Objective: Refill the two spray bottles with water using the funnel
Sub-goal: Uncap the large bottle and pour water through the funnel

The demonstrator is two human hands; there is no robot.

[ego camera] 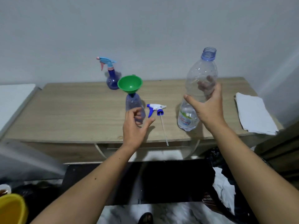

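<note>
Wooden table (77, 113) stands by a white wall. Right hand (208, 107) wraps its fingers round the big water bottle (198, 88), open and upright. Left hand (134, 125) curls round the near spray bottle (134, 104), green funnel (130, 84) in its neck. Pouring looks next: tip slowly. Far spray bottle (111, 75) waits, capped.

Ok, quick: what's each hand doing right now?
Left hand: fingers curled round the spray bottle that carries the funnel.
Right hand: gripping the water bottle.
</note>
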